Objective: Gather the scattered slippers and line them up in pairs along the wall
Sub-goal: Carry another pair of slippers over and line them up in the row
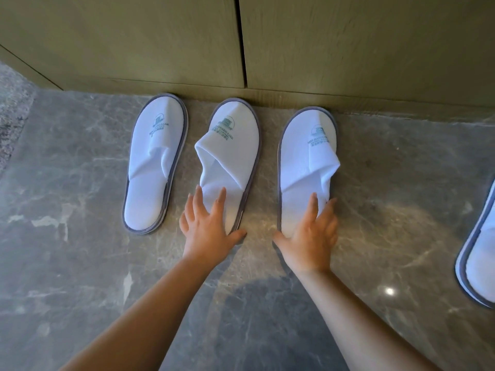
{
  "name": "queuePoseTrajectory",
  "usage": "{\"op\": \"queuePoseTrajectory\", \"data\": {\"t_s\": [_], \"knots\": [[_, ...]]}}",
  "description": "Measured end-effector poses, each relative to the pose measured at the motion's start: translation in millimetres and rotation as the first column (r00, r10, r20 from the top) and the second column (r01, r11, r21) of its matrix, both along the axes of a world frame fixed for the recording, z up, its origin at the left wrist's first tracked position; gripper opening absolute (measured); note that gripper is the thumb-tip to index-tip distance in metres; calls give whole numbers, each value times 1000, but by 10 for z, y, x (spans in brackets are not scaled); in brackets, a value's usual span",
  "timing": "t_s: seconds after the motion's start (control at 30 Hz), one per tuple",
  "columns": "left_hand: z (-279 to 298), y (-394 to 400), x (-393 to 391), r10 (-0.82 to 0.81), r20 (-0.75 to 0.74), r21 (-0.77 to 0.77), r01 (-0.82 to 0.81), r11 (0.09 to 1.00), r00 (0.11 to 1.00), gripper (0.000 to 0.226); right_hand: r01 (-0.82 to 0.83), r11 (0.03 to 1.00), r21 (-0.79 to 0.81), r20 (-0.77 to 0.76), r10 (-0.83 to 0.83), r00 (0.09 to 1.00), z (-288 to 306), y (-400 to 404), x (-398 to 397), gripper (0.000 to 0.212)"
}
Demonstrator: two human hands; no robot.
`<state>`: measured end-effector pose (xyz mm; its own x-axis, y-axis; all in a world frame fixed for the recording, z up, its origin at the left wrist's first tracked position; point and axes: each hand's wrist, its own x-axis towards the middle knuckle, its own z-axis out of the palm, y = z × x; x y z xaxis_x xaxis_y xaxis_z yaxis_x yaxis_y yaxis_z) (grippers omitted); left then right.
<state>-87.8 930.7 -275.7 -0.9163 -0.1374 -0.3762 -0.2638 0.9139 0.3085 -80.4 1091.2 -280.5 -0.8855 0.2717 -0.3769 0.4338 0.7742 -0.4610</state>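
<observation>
Three white slippers with grey trim lie side by side, toes against the wooden wall (160,44). The left slipper (154,167) lies untouched. My left hand (207,226) rests with straight, spread fingers on the heel of the middle slipper (230,148). On the heel of the right slipper (305,162) my right hand (312,234) lies flat, fingers straight, thumb on the floor beside it. A fourth slipper (482,258) lies apart at the right edge of the view, partly cut off.
The floor (80,263) is polished grey marble with a shadow and a light glare near the bottom. A vertical seam (242,41) splits the wall panels. A rougher grey surface (13,111) borders the floor at the far left.
</observation>
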Motion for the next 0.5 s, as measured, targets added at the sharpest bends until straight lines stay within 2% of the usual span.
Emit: {"op": "queuePoseTrajectory", "data": {"t_s": [0.13,0.3,0.4,0.5], "knots": [[100,213,46,-113,-89,33,116,993,990,87,4,998,-59,-117,-11,993,166,204,53,88],[78,848,121,-327,1,59,327,943,945,94,145,989,22,-125,-142,982,278,892,313,79],[10,1092,111,-321,43,19,320,947,946,96,260,959,109,-87,-252,964,281,1327,457,79],[-36,1219,114,-279,22,17,279,960,960,92,334,927,171,-83,-324,942,248,1644,574,78]]}}
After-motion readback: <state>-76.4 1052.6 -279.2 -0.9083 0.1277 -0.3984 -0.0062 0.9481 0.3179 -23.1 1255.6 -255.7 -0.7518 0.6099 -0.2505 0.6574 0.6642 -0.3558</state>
